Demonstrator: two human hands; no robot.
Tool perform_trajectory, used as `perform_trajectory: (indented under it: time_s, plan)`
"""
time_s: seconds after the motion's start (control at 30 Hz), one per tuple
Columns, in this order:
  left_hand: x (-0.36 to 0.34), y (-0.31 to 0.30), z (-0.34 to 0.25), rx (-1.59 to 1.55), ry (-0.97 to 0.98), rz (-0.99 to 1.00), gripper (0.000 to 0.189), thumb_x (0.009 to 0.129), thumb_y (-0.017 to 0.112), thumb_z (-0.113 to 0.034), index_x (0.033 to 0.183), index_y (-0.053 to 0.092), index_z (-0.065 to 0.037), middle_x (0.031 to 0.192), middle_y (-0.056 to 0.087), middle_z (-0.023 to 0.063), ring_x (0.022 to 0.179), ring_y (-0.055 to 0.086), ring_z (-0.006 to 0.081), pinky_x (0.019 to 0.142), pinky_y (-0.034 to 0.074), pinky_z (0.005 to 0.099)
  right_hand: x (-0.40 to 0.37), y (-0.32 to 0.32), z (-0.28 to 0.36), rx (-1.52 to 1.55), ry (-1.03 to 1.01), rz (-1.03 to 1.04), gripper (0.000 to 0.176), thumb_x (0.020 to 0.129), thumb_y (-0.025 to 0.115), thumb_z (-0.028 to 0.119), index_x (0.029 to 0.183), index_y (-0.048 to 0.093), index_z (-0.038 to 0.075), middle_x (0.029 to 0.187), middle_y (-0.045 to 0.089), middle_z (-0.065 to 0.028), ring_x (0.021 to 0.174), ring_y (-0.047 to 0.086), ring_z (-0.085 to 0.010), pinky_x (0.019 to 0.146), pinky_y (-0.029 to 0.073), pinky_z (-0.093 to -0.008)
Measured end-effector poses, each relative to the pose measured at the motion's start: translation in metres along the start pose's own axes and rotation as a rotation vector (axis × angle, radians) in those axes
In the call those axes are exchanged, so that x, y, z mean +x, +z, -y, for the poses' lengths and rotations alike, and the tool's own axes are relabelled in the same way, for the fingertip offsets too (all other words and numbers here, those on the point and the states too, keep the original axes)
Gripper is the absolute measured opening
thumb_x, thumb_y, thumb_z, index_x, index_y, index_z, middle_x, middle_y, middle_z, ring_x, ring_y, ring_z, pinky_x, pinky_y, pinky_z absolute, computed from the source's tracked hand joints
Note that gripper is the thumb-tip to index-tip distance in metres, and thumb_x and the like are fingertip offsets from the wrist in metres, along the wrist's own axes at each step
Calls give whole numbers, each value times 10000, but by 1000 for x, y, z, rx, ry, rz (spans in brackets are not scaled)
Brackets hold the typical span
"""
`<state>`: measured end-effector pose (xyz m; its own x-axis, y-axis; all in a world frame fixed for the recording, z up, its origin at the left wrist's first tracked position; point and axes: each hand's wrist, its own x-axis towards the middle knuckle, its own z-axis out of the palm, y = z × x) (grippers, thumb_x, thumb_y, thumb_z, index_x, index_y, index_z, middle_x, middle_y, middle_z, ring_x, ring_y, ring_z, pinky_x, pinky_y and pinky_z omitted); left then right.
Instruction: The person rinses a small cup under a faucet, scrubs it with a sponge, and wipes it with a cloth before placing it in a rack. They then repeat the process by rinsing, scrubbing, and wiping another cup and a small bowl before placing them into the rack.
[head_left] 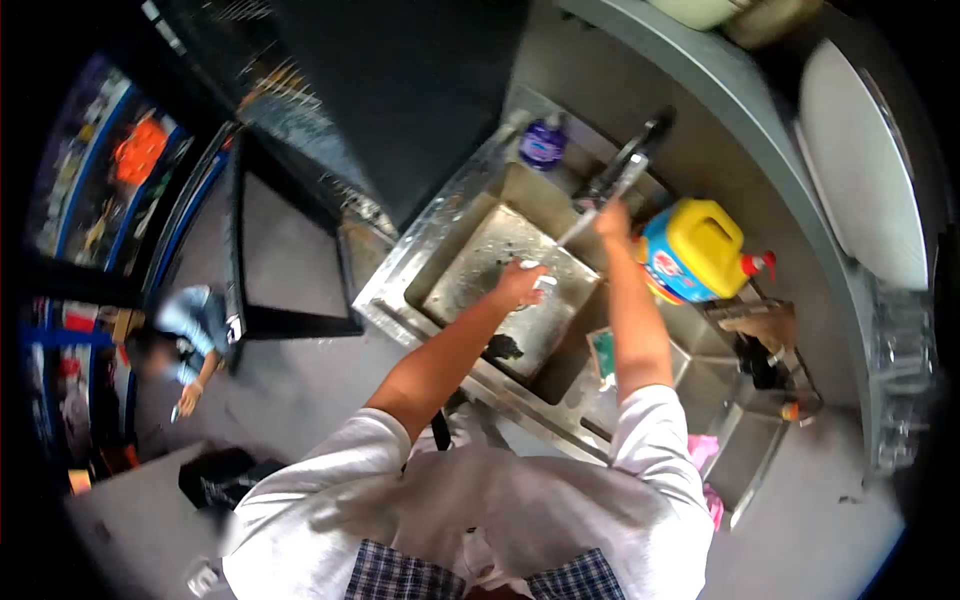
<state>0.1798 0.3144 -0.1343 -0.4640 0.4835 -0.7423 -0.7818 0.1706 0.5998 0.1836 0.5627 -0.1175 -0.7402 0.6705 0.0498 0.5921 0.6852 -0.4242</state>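
Steel, grey and stained, forms the sink (390, 310), and above its left basin the left hand (520, 284) holds a small white thing (545, 284). The fingers of this hand are bent around it, with white showing past their tips. I judge that it is light and easy to turn with one hand, but wet skin on a smooth surface would make it slippery. A hold on two opposite sides, with the thumb against the fingers, seems safer than a pinch at one edge.

The right hand (612, 219) is raised at the faucet (630, 172); because of the blur, I cannot tell whether its fingers close on the metal or only touch it. The faucet should feel stiff and hard, and its straight spout offers the best place to take hold.

Near the right forearm stands a yellow jug (705, 250), probably heavy if full; its moulded handle is the natural grip.
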Motion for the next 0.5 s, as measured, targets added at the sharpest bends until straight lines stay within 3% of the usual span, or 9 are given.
perform_trajectory:
  time_s: [0.03, 0.1, 0.23, 0.3, 0.33, 0.37, 0.4, 0.43, 0.5]
  plan:
    - [4, -12, 3, 52, 41, 41, 874, 687, 731, -208, 1382, 216, -89, 781, 562, 122, 632, 565, 213, 455, 489, 356, 21, 20, -24, 27, -56, -36, 238, 800, 512, 224, 806, 657, 36, 847, 631, -212, 794, 610, -385, 697, 485, -463]
    - [-28, -24, -8, 192, 139, -67, 682, 696, 711, -225, 1254, 349, -71, 757, 572, 111, 548, 563, 201, 438, 472, 351, 14, -8, -4, 232, 221, 181, 248, 738, 644, 278, 822, 663, 46, 855, 639, -211, 828, 618, -369, 700, 479, -437]
    - [-41, -52, -11, 290, 509, -124, 436, 687, 693, -171, 1019, 431, -62, 751, 566, 93, 558, 553, 168, 466, 454, 320, -49, 8, 35, 186, 57, -316, 279, 779, 611, 291, 751, 613, 13, 741, 623, -218, 723, 606, -390, 642, 475, -432]
    - [-41, -66, -12, 299, 739, -139, 418, 672, 692, -131, 1005, 446, -69, 778, 565, 94, 638, 564, 162, 526, 465, 317, -78, 67, 21, 371, -9, 30, 303, 871, 484, 297, 825, 592, 17, 735, 639, -130, 673, 618, -299, 588, 483, -409]
    - [-17, -78, -3, 448, 1045, -215, 401, 653, 675, -67, 990, 458, -77, 819, 545, 73, 752, 538, 151, 638, 461, 314, -117, 34, 63, 785, 280, 583, 377, 880, 466, 390, 885, 614, 43, 789, 649, -125, 678, 628, -245, 562, 486, -367]
    - [-25, -82, -6, 400, 1001, -174, 404, 654, 668, -57, 998, 458, -78, 829, 535, 69, 768, 528, 152, 658, 455, 317, -148, 22, 86, 977, 394, 897, 493, 897, 401, 505, 934, 602, 56, 828, 654, -83, 680, 627, -219, 582, 500, -341]
    - [-39, -83, -11, 354, 957, -132, 407, 654, 660, -46, 1005, 457, -79, 839, 525, 65, 785, 519, 153, 678, 450, 320, -175, 10, 109, 1074, 478, 1040, 555, 897, 373, 553, 975, 591, 49, 850, 655, -105, 708, 634, -218, 599, 492, -326]
    - [-45, -85, -13, 309, 911, -87, 410, 654, 653, -36, 1012, 457, -81, 849, 516, 61, 801, 509, 155, 699, 444, 323, -187, 22, 111, 1320, 475, 1216, 503, 893, 408, 532, 944, 580, 62, 801, 628, -80, 665, 600, -190, 568, 462, -296]
    - [-49, -86, -9, 239, 935, 4, 365, 698, 638, -30, 1008, 455, -91, 836, 478, 42, 773, 478, 143, 663, 429, 307, -209, 33, 118, 1876, 656, 1324, 394, 894, 460, 466, 875, 560, 84, 726, 561, -26, 601, 523, -154, 525, 412, -264]
